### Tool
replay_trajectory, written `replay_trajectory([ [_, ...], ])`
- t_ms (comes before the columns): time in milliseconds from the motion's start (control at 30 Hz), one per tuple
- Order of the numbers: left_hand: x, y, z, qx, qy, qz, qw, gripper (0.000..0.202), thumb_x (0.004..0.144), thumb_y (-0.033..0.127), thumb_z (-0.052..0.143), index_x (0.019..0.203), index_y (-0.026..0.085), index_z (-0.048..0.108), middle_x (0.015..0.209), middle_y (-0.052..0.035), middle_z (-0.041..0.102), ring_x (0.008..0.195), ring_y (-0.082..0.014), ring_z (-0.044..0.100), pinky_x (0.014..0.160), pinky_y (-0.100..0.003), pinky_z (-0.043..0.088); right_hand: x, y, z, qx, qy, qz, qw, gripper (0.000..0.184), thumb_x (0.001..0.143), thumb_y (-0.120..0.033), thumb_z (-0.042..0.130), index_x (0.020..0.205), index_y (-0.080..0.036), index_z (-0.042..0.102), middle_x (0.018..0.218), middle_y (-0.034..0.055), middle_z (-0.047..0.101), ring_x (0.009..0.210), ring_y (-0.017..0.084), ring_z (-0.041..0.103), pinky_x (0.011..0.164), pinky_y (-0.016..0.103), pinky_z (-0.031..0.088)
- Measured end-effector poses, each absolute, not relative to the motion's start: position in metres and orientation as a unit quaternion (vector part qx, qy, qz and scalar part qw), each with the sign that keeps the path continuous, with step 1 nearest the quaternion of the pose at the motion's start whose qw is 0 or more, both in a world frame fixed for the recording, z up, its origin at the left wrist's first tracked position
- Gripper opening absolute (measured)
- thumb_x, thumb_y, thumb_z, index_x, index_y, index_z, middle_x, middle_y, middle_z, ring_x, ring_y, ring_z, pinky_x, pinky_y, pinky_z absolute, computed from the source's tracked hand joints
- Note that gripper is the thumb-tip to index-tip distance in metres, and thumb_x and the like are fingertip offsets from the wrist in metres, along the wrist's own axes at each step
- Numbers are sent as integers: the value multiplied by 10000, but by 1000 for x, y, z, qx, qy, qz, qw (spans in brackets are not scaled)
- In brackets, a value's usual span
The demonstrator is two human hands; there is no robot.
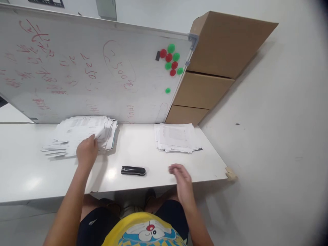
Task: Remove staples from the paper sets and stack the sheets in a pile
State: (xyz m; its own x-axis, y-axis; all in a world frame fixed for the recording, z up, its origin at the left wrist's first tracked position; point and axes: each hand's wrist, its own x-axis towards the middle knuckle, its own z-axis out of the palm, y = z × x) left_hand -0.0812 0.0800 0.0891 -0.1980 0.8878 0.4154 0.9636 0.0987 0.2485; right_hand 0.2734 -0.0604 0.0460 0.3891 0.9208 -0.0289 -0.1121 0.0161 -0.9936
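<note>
At the left of the white table, my left hand [87, 150] pinches the edge of a paper sheet [73, 141] on top of a big, untidy stack of printed papers [110, 136]. My right hand [180, 174] hovers over the front edge of the table, fingers loosely bent and apart, with nothing in it. Between the two hands lies a black stapler [133, 171], flat on the table. A second, smaller paper stack [175, 136] sits farther back, beyond my right hand.
A whiteboard [102, 78] with red writing and several round magnets [168, 57] stands along the table's back edge. Brown cardboard boxes [205, 90] are beside it at the right. The white table [143, 143] ends near a wall, with a padded corner [231, 174].
</note>
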Motion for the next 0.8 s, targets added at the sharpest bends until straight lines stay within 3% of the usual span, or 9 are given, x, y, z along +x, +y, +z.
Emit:
replay_trajectory([
  [100,-29,30,93,-692,-647,-317,50,398,922,387,378,1185,168,581,1067,-117,669,960,-281,616,822,-399,467,227,-65,72,-467,-405,550,561,358,807,-435,652,1133,-291,614,1211,55,642,1137,251,564,971,402,438],
  [167,11,-6,91,-765,-560,-317,15,356,930,354,409,1213,211,571,1043,-88,684,919,-255,635,828,-398,477,211,-61,78,-412,-381,608,562,427,815,-475,640,1199,-298,578,1286,47,604,1166,247,553,982,399,437],
  [233,40,-34,89,-821,-490,-293,-28,368,936,321,417,1273,231,533,1087,-87,676,950,-251,636,827,-404,486,207,-56,77,-391,-346,637,568,382,824,-485,625,1138,-268,607,1191,53,654,1059,242,607,909,382,480],
  [333,52,-48,88,-882,-395,-238,-97,519,911,392,487,1400,237,411,1285,-99,587,1160,-281,554,933,-441,464,212,-54,69,-418,-322,628,572,332,787,-438,679,1050,-241,638,1029,38,704,930,229,634,791,339,515],
  [400,44,-40,91,-907,-346,-203,-127,615,877,465,537,1433,264,368,1371,-81,527,1278,-295,460,1012,-460,419,217,-56,65,-431,-318,621,572,371,759,-408,708,1085,-246,636,1061,35,704,968,236,631,815,342,513],
  [500,21,-7,99,-931,-290,-168,-147,577,862,513,545,1395,328,424,1381,-30,525,1321,-270,424,1047,-435,398,224,-63,63,-433,-301,607,595,410,736,-353,713,1123,-247,630,1123,39,697,1052,254,617,913,373,484],
  [633,-28,66,96,-845,-485,-225,-21,468,909,459,440,1303,221,527,1320,-98,566,1283,-302,447,1042,-494,354,247,-69,59,-457,-251,579,627,421,698,-298,678,1112,-239,628,1134,32,701,1066,270,622,920,385,484],
  [733,-71,113,78,-699,-655,-268,100,547,880,439,462,1301,90,497,1337,-207,520,1275,-375,417,1034,-545,295,280,-76,47,-519,-221,561,606,424,633,-283,692,1049,-227,628,1009,24,736,981,281,656,841,377,510],
  [800,-93,128,64,-660,-689,-269,130,527,891,419,432,1262,55,518,1311,-229,532,1235,-386,439,995,-527,318,303,-82,35,-565,-206,548,582,421,597,-271,697,1009,-228,621,905,11,746,898,279,678,774,362,521],
])
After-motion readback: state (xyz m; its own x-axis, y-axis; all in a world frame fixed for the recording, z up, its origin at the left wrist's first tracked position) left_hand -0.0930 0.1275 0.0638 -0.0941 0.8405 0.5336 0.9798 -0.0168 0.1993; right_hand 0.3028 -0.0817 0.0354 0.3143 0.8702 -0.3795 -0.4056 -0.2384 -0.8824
